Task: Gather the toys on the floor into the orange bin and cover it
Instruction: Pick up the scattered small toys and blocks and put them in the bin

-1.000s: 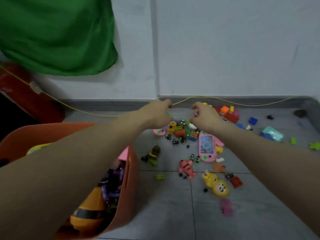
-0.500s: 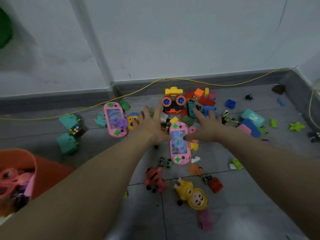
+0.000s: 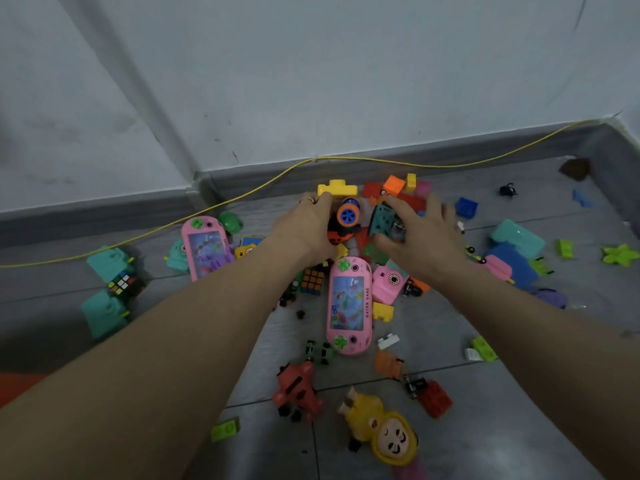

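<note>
Two bare forearms enter from the bottom corners, with no sleeves, watch or bracelet showing on either. The left hand [image 3: 304, 226] wears a thin, pale metallic ring [image 3: 307, 199] on one finger. The right hand [image 3: 420, 233] shows no jewellery. Fingernails look short and unpainted where they can be made out.

A toy vehicle with a blue-and-orange wheel [image 3: 346, 216] is being gripped by the left hand [image 3: 304, 230], while a teal perforated plastic block [image 3: 381, 218] is being pinched by the right hand [image 3: 420, 237]. At six o'clock from them, a pink handheld water game [image 3: 349, 304] is lying on the grey tiled floor [image 3: 485, 427].
</note>
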